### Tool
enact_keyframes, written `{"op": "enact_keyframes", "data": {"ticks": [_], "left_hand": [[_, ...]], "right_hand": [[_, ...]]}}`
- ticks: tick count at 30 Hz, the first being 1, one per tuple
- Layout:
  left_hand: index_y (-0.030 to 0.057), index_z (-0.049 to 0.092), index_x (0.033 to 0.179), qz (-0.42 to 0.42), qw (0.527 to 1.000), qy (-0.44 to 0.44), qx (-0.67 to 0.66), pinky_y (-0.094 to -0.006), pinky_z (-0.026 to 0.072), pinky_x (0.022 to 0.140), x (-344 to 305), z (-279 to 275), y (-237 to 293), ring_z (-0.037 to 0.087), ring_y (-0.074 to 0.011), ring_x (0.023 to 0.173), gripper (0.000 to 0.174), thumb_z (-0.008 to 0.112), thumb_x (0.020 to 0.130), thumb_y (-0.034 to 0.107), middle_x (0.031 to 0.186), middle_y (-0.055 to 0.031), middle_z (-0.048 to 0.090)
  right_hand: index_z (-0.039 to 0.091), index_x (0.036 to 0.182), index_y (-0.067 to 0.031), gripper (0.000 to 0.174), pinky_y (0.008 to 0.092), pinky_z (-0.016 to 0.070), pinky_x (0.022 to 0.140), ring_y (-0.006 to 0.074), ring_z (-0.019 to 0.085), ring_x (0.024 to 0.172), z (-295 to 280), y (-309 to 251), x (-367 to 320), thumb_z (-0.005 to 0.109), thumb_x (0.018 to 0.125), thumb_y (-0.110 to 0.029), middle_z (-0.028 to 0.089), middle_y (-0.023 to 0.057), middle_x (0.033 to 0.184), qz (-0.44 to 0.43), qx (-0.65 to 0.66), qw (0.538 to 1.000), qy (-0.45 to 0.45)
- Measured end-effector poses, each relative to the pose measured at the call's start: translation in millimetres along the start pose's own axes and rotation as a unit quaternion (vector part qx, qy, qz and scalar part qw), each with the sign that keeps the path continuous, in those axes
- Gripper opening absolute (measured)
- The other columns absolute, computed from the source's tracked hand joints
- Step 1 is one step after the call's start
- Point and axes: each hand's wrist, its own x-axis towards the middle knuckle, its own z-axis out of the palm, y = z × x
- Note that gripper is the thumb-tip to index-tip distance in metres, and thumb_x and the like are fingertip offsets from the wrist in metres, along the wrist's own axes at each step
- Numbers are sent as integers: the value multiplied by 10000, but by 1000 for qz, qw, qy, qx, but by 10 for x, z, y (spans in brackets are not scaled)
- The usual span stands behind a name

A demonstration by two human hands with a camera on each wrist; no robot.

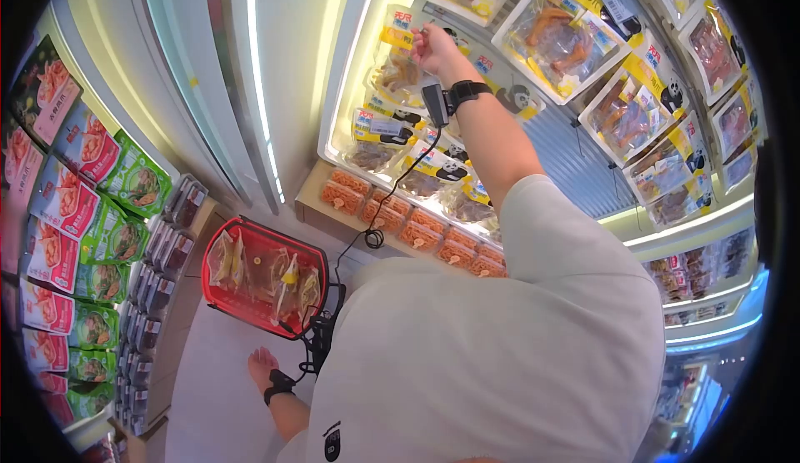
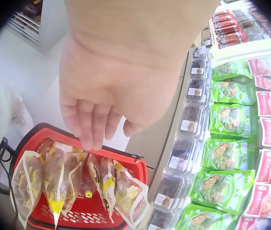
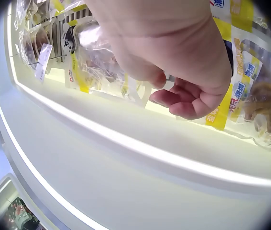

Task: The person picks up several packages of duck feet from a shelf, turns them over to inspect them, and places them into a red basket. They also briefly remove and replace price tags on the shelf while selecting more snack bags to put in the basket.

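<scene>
My left hand [image 2: 111,96] hangs with relaxed fingers beside a red shopping basket [image 1: 218,292]. In the left wrist view its fingertips overlap the basket's far rim. Several clear vacuum packs [image 2: 59,177] with yellow parts stand in the basket. My right hand [image 1: 435,50] is raised among hanging packs at the lit display. Its fingers are loosely curled, with nothing visible between thumb and fingertips. A yellow-banded clear pack [image 3: 264,103] of brown meat hangs close behind its knuckles, and another clear pack [image 3: 97,57] with a panda print is on the thumb side.
Flat boxes of orange food [image 1: 417,236] line the ledge below the lit display. Green pouches [image 1: 133,180], pink pouches [image 1: 62,196] and dark clear-lidded boxes [image 1: 150,296] fill the left shelf. Black cable [image 1: 375,238] runs from the right wrist down toward the basket.
</scene>
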Motion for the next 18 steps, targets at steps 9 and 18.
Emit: {"op": "enact_keyframes", "data": {"ticks": [9, 18], "left_hand": [[91, 441, 1151, 7, 999, 26, -33, -272, 446, 665, -193, 24, 33, 543, -160, 905, 377, 417, 864, 335, 1068, -24, 519], [88, 427, 1151, 5, 1000, 7, -29, -283, 454, 644, -145, -177, -47, 550, -168, 884, 377, 380, 876, 342, 1064, -33, 517]], "right_hand": [[515, 767, -40, 159, 238, 423, 484, 69, 435, 481, 40, 41, 156, 434, 882, -116, 458, -36, 577, -31, -15, 999, 32], [503, 747, 3, 157, 298, 445, 500, 145, 452, 487, 41, 35, 246, 455, 859, -96, 459, 25, 563, -89, -77, 990, 81]]}}
